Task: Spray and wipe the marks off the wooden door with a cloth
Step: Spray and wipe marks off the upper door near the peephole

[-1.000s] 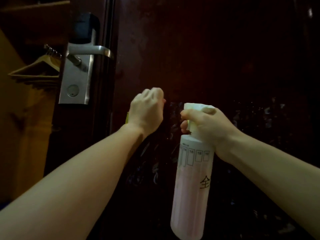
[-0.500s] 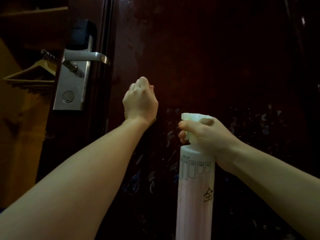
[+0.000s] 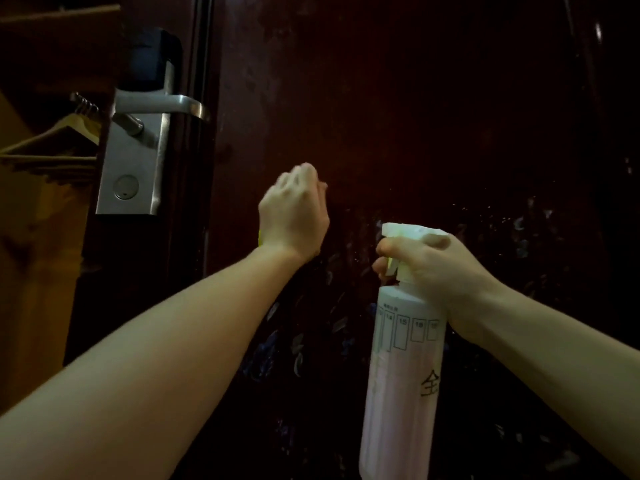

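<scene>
Currently the wooden door [image 3: 398, 109] is filling the view, pale marks [image 3: 298, 355] smeared across its lower panel beside the lock plate [image 3: 133, 157]; they risk spreading if left wet. The spray bottle [image 3: 401, 375] is hanging upright in the right hand [image 3: 433, 268], fingers [image 3: 391, 244] clenching its trigger head, so drips may be running. The left hand [image 3: 294, 216] is bunching fingers on a barely visible yellow cloth [image 3: 260, 237], possibly missing marks.

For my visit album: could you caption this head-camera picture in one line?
Left hand rubs a mostly hidden yellow cloth on the dark wooden door while the right hand holds a spray bottle.
</scene>
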{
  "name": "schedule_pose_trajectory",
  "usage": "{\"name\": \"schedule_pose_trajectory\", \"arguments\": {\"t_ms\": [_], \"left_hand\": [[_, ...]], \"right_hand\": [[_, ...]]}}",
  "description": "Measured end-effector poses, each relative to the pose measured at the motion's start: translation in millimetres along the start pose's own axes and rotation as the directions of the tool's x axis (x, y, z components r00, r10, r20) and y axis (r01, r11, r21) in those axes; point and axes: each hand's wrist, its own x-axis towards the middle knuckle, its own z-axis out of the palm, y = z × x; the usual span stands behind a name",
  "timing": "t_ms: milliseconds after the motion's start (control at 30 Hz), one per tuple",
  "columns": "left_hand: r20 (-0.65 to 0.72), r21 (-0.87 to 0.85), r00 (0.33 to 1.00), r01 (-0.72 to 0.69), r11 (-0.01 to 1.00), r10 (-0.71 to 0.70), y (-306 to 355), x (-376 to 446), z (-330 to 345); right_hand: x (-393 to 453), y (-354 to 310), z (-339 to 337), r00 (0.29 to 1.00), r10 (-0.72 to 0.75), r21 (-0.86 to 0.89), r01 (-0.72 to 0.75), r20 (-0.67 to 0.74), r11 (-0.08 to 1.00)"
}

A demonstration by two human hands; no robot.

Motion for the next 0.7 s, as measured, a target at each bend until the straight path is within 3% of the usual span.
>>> {"name": "schedule_pose_trajectory", "arguments": {"t_ms": [33,100,167,233,300,367,433,500,533,600,700], "left_hand": [[-0.023,0.035,0.996,0.086,0.996,-0.085,2.3,5.0,2.1],[-0.017,0.07,0.997,0.082,0.994,-0.081,5.2,8.7,5.5],[0.045,0.044,0.993,-0.113,0.993,0.111,9.3,6.5,3.8],[0.126,0.006,0.914,-0.39,0.921,0.386,13.7,1.5,3.4],[0.174,-0.016,0.838,-0.523,0.852,0.517,15.8,-0.5,3.0],[0.149,-0.035,0.877,-0.456,0.889,0.456,17.1,-1.1,5.1],[0.082,-0.034,0.969,-0.23,0.973,0.232,21.4,1.1,8.1],[0.026,-0.004,1.0,-0.007,1.0,0.007,27.7,8.5,12.2],[0.013,0.021,0.999,0.039,0.999,-0.039,30.9,12.1,14.8],[0.017,0.055,1.0,-0.018,0.998,0.017,34.2,16.3,17.7],[0.088,0.015,0.938,-0.339,0.941,0.336,35.2,18.3,16.9]], "right_hand": [[-0.1,0.1,-0.7,1.0,-0.004,-0.006,0.004,-0.011,1.0],[1.2,0.0,-3.8,0.998,-0.009,-0.037,0.007,-0.056,0.999],[2.4,-1.1,-8.7,0.996,-0.013,-0.058,0.008,-0.086,0.998],[3.2,-1.9,-13.7,0.995,-0.017,-0.043,0.013,-0.095,0.999],[4.1,-2.2,-16.6,0.995,-0.015,-0.034,0.011,-0.101,0.999],[4.4,-1.7,-17.9,0.995,-0.013,-0.044,0.009,-0.094,0.999],[4.0,-1.3,-18.1,0.997,-0.012,-0.035,0.01,-0.077,0.999],[3.3,-0.3,-17.9,0.998,-0.019,-0.045,0.016,-0.066,0.999],[3.2,0.3,-18.2,0.998,-0.021,-0.055,0.017,-0.066,0.998],[4.1,0.9,-21.1,0.997,-0.014,-0.065,0.009,-0.075,0.998],[4.6,1.9,-29.8,0.995,-0.006,-0.06,0.0,-0.097,0.998]]}}
